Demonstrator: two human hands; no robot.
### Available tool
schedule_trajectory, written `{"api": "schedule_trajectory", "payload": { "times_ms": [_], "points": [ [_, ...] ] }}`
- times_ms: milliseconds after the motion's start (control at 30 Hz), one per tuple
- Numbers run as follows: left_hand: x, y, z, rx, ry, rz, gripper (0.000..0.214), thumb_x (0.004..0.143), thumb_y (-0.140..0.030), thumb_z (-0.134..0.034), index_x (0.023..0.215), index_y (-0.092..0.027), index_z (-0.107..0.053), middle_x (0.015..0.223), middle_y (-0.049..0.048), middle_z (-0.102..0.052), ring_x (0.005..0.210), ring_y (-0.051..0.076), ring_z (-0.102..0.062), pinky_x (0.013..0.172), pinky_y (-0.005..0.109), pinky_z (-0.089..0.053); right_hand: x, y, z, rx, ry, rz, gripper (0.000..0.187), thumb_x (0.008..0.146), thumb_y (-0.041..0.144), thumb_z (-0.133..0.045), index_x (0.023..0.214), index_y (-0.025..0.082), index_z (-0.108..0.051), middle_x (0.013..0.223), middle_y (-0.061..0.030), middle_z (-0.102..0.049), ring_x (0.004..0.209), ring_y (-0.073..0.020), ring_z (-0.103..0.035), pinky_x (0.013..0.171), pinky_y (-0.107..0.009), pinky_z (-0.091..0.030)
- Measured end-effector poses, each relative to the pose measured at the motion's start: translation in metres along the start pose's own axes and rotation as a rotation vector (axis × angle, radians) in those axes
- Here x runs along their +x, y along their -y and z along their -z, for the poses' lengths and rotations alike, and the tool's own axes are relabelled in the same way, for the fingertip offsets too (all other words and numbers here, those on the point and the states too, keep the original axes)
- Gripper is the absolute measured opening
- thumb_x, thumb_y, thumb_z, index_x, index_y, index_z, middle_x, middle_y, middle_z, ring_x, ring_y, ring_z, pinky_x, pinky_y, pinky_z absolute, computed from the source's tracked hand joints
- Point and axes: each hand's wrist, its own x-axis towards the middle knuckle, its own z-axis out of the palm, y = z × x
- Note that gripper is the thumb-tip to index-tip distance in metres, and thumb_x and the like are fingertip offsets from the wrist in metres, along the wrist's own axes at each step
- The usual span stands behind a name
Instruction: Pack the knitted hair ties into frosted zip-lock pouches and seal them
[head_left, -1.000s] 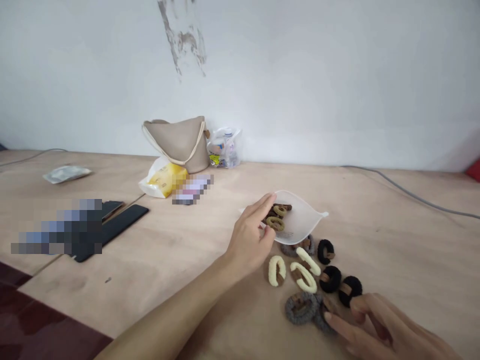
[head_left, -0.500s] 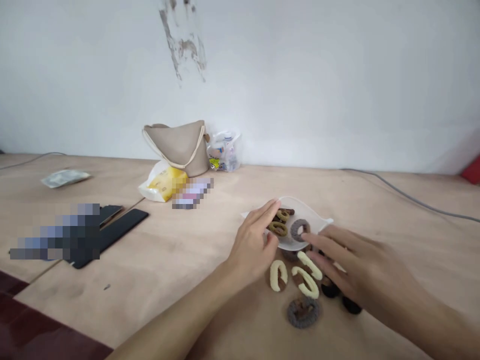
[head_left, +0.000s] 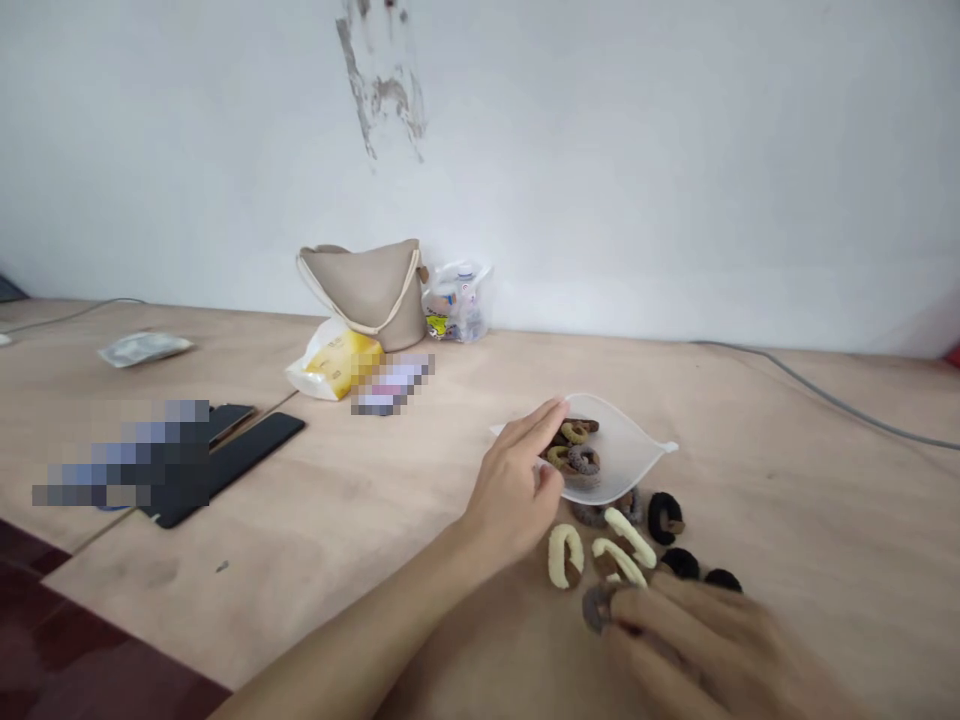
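My left hand (head_left: 514, 480) grips the edge of a clear plastic zip bag (head_left: 637, 450) lying on the table. Inside the bag are several fuzzy hair ties (head_left: 574, 447) in brown, olive and grey. More hair ties lie in loose rows just below the bag: cream (head_left: 564, 556), black (head_left: 664, 517) and grey (head_left: 591, 514). My right hand (head_left: 690, 640) is at the bottom of the view, its fingers over a grey hair tie (head_left: 596, 608). That tie is mostly hidden by the fingers.
The plywood tabletop (head_left: 315, 540) has a beige bucket bag (head_left: 367, 295) and a clear bag of packets (head_left: 456, 305) by the wall. Nearby are a white-and-yellow plastic bag (head_left: 337, 365), a black phone (head_left: 255, 460), a foil packet (head_left: 144, 348) and a grey cable (head_left: 840, 400).
The grey hair tie at the bag's mouth now lies inside with the others. My right hand has moved from the bag down to the grey tie at the front. My left hand stays on the bag.
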Motion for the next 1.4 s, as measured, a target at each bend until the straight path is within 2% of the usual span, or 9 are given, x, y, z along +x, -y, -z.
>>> {"api": "schedule_trajectory", "payload": {
  "times_ms": [67,167,333,467,567,767,967,1200,1400],
  "points": [
    [0.0,0.0,0.0,-0.018,-0.008,-0.004,0.066,0.07,0.001,-0.041,0.133,-0.021,-0.047,0.138,0.0034,-0.048,0.127,0.02,-0.044,0.108,0.037,-0.035,0.006,-0.013,0.006,-0.045,-0.042,-0.053,0.03,0.089,0.009,-0.032,0.1,0.019,-0.059,0.094,-0.0069,-0.068,0.08,-0.0158,-0.063,0.069,-0.027,-0.051],
    [0.001,0.001,0.0,-0.024,-0.013,0.024,0.066,0.071,0.0,-0.041,0.133,-0.022,-0.046,0.138,0.0026,-0.048,0.127,0.02,-0.044,0.108,0.038,-0.035,0.004,-0.034,0.006,-0.097,0.083,-0.179,0.028,0.088,0.012,-0.038,0.109,0.02,-0.055,0.11,-0.0081,-0.063,0.091,-0.0176,-0.062,0.068,-0.026,-0.051],
    [0.001,0.001,-0.001,-0.018,-0.024,0.048,0.066,0.071,0.0,-0.04,0.133,-0.021,-0.046,0.138,0.0018,-0.048,0.128,0.018,-0.043,0.108,0.035,-0.037,-0.018,-0.051,-0.013,-0.178,0.343,-0.287,0.036,0.078,0.006,-0.043,0.104,0.026,-0.057,0.097,-0.0026,-0.066,0.075,-0.0175,-0.063,0.051,-0.025,-0.047],
    [0.001,0.002,-0.001,-0.028,-0.037,0.069,0.067,0.071,0.001,-0.04,0.133,-0.024,-0.046,0.139,0.0001,-0.047,0.126,0.019,-0.045,0.108,0.035,-0.036,-0.023,-0.056,-0.024,-0.196,0.396,-0.264,0.038,0.072,0.003,-0.047,0.102,0.025,-0.057,0.102,-0.004,-0.065,0.076,-0.0172,-0.062,0.051,-0.024,-0.045],
    [0.001,0.002,0.0,-0.027,-0.041,0.083,0.067,0.07,0.0,-0.039,0.132,-0.023,-0.047,0.138,0.0006,-0.048,0.126,0.019,-0.045,0.107,0.035,-0.036,-0.024,-0.06,-0.023,-0.19,0.405,-0.245,0.033,0.073,0.006,-0.049,0.099,0.024,-0.057,0.088,-0.0022,-0.064,0.071,-0.0172,-0.061,0.051,-0.025,-0.044],
    [0.001,0.002,-0.001,-0.017,-0.039,0.061,0.067,0.07,0.001,-0.039,0.133,-0.019,-0.046,0.139,0.0033,-0.047,0.128,0.019,-0.043,0.106,0.035,-0.038,-0.037,-0.069,-0.023,-0.293,0.288,-0.288,0.023,0.082,0.016,-0.043,0.098,0.024,-0.058,0.097,-0.0042,-0.065,0.073,-0.0161,-0.061,0.047,-0.023,-0.042],
    [0.0,0.004,-0.002,0.005,-0.037,0.039,0.062,0.072,0.001,-0.04,0.128,-0.024,-0.052,0.14,0.0014,-0.046,0.126,0.02,-0.045,0.108,0.039,-0.035,-0.038,-0.072,-0.025,-0.337,0.306,-0.322,0.017,0.086,0.018,-0.043,0.087,0.024,-0.059,0.077,-0.0006,-0.064,0.059,-0.0134,-0.059,0.042,-0.023,-0.035],
    [0.001,0.003,-0.003,0.029,-0.015,0.028,0.062,0.073,-0.001,-0.039,0.131,-0.019,-0.049,0.138,0.0016,-0.048,0.128,0.016,-0.042,0.109,0.033,-0.034,-0.015,-0.039,0.008,-0.198,0.085,-0.23,0.021,0.09,0.015,-0.04,0.094,0.022,-0.059,0.089,-0.004,-0.066,0.078,-0.0168,-0.062,0.064,-0.028,-0.046],
    [0.002,0.004,-0.003,-0.018,-0.019,0.055,0.066,0.071,-0.001,-0.04,0.133,-0.022,-0.045,0.141,0.0001,-0.045,0.129,0.017,-0.041,0.11,0.034,-0.033,0.015,-0.049,-0.008,-0.08,-0.107,-0.205,0.02,0.086,0.008,-0.046,0.097,0.018,-0.058,0.097,-0.0055,-0.067,0.09,-0.0167,-0.063,0.075,-0.026,-0.048]
  ]
}}
